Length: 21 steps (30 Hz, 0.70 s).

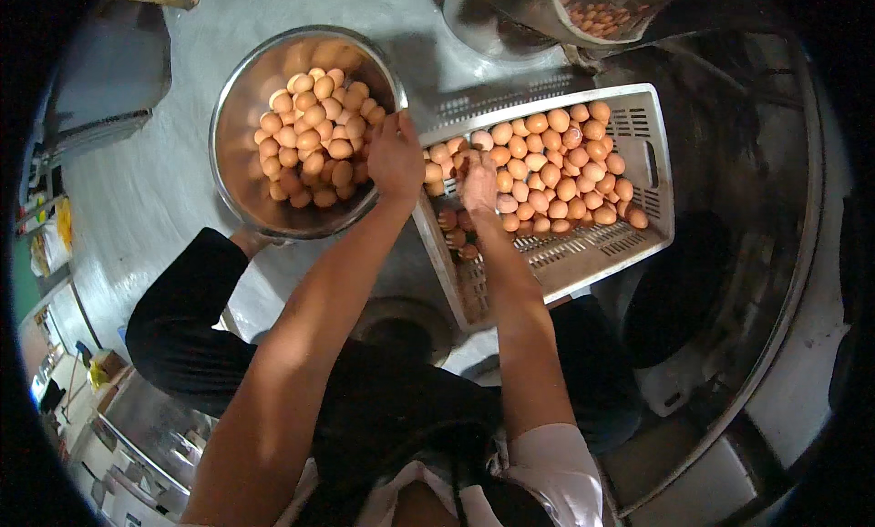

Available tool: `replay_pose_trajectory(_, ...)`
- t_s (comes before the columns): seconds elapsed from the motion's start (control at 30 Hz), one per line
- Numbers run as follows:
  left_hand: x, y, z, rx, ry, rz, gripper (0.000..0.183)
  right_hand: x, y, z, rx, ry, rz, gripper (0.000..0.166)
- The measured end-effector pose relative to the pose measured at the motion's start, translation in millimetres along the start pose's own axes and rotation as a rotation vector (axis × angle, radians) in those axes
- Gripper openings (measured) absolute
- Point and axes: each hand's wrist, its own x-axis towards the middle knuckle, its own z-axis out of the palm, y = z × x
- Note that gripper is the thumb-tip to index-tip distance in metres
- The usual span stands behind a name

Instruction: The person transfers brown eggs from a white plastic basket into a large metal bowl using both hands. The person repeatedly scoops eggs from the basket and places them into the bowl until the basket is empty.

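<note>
Brown eggs [314, 115] lie heaped in a large round steel bowl [236, 96] at the left. My left hand [398, 156] is over the bowl's right rim, its back to the camera; whether an egg is under its fingers cannot be told. To the right, a pale plastic crate [547, 288] with slotted walls holds many more brown eggs [547, 144], piled mostly in its far and right part. My right hand [477, 178] reaches into the crate's left part, fingers bent down among the eggs; its fingertips are partly hidden, so its hold is unclear.
Beyond the crate stands an open container [608, 38] with small reddish-brown pieces inside. A large dark round vessel [806, 219] curves around the right side. My bent knees flank the work, and a steel table or tray [150, 431] with assorted items is at the lower left.
</note>
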Motion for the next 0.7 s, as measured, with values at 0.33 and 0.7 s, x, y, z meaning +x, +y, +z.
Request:
replay_pose_trajectory(0.33, 0.3, 23.6, 0.9, -0.006, -0.095, -0.039, 0.038, -62.2, 74.6, -14.1, -0.319, -0.181, 0.448, 0.042)
replay_pose_trajectory(0.7, 2.3, 6.7, -5.7, 0.109, -0.05, -0.004, 0.025, 3.3, -19.6, -15.1, -0.104, -0.336, -0.352, 0.064)
